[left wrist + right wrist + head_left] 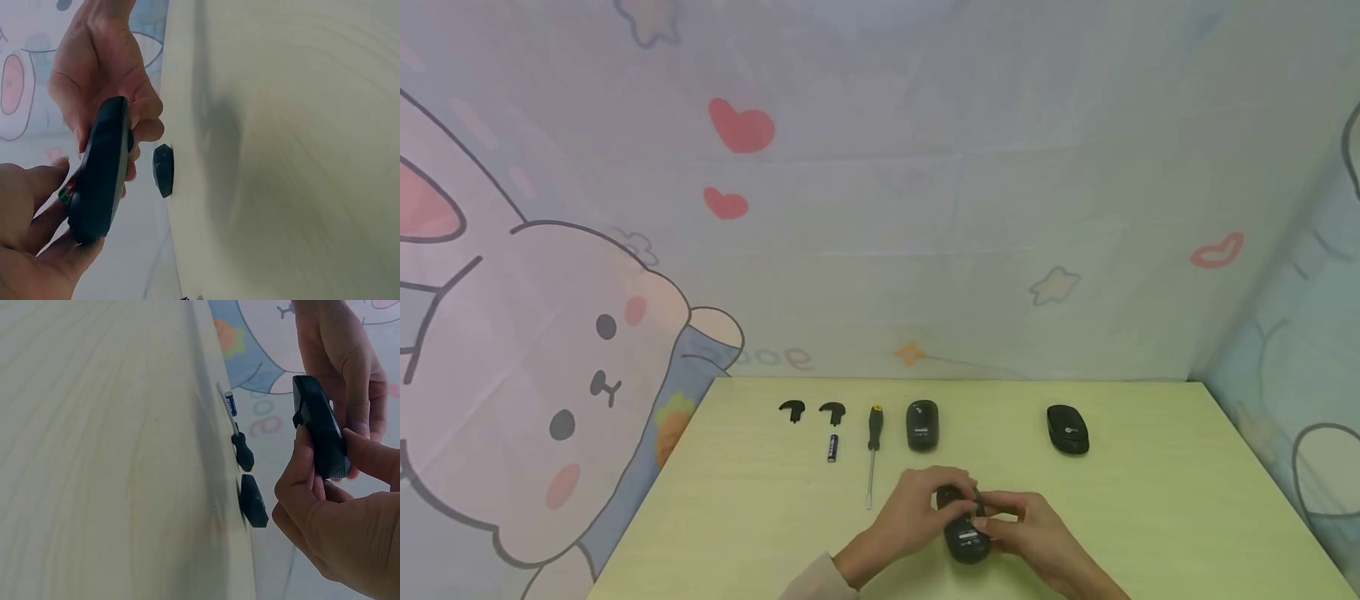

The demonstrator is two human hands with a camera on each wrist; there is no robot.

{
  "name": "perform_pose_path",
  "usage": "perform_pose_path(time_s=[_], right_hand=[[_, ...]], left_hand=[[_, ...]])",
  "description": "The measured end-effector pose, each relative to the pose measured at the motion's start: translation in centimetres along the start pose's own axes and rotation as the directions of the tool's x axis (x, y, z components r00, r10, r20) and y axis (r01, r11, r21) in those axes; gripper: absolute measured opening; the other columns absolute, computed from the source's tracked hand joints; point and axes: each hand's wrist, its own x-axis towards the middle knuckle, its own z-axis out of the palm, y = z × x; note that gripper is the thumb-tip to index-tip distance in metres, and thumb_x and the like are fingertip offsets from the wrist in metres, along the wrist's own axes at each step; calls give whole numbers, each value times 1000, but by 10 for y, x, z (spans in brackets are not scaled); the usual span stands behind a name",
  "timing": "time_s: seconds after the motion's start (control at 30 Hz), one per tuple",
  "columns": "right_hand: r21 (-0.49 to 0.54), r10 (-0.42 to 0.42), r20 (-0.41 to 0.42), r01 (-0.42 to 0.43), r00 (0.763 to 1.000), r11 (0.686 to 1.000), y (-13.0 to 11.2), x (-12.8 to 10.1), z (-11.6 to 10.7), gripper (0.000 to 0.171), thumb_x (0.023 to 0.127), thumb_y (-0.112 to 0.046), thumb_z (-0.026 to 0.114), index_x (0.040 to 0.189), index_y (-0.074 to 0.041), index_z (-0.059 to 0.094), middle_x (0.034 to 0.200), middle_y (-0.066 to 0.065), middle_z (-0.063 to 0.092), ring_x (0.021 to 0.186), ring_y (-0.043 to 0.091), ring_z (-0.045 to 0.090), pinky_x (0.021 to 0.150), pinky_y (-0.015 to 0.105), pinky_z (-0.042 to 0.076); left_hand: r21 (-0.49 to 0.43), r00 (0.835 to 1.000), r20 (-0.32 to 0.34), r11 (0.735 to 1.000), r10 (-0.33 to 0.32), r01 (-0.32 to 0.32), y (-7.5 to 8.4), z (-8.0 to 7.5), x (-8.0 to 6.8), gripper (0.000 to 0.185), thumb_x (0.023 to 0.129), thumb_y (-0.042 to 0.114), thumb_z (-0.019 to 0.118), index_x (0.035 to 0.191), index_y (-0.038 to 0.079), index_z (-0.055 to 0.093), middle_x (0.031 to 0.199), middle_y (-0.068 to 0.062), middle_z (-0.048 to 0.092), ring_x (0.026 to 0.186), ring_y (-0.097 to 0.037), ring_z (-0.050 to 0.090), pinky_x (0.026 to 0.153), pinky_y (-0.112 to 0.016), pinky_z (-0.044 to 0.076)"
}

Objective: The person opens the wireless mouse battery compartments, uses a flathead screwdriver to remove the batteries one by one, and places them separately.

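Both hands — left hand [910, 510] and right hand [1030, 533] — curl around one black mouse [964, 533], lifted off the table [1150, 517]; screwdriver [872, 450] at 11 o'clock.

I can read no text. The mouse [1067, 429] on my right bears a white logo and the cover [922, 425] a label, both too small to read.
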Motion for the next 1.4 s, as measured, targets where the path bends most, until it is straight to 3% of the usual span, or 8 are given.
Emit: perform_pose_path(time_s=[0.23,0.4,0.57,0.63,0.77,0.9,1.17,1.4], right_hand=[[14,15,-27,-14,1000,1000,1,-1,0,58,100,-12,71,146,15,50,116,8,66,98,11,73,86,31,66],[-5,21,-56,-21,998,1000,2,-2,-2,57,99,-12,72,145,15,51,116,10,65,99,13,72,86,32,67],[-12,25,-63,-26,998,1000,2,-1,-3,58,99,-12,73,144,16,52,114,9,64,99,12,72,85,31,67],[-13,23,-64,-24,998,1000,2,-1,-4,58,98,-12,74,144,16,52,113,8,64,98,12,72,85,31,67],[-18,20,-63,-21,998,1000,2,-1,-5,59,98,-14,75,144,15,53,113,7,66,97,12,73,86,31,67],[-33,38,-70,-40,997,999,3,-1,-6,59,97,-16,77,143,13,55,112,6,68,99,12,73,86,32,67],[-57,76,-82,-81,994,995,5,-1,-3,58,95,-19,79,140,11,59,118,8,72,103,14,73,87,34,67],[-17,76,-58,-77,995,997,3,-2,-2,55,96,-21,78,140,9,61,133,13,69,108,15,71,91,36,66]], left_hand=[[61,1000,-21,998,-20,21,3,3,-1,15,94,18,79,109,21,79,123,1,80,124,-13,72,107,-28,59],[125,999,-34,992,12,-8,9,4,-2,22,94,13,78,116,19,78,122,1,80,125,-14,71,107,-30,59],[151,1000,-27,989,13,-8,12,2,-4,24,94,11,77,117,18,78,115,5,78,106,-5,68,89,-21,61],[131,1000,-15,991,14,-12,12,1,-2,23,94,10,77,116,18,78,112,6,79,96,1,65,82,-19,60],[33,1000,26,999,-7,6,12,-1,1,20,94,8,78,113,14,79,108,4,82,87,9,67,78,-15,60],[-60,995,60,995,-79,83,11,-2,3,19,93,9,80,111,13,79,105,2,82,85,9,71,78,-11,59],[-93,974,115,974,-193,205,12,-4,3,19,88,11,85,107,13,81,98,3,83,77,10,69,68,-11,56],[-111,984,92,980,-155,165,14,-10,3,16,89,12,84,105,12,83,97,2,82,78,9,69,70,-12,58]])
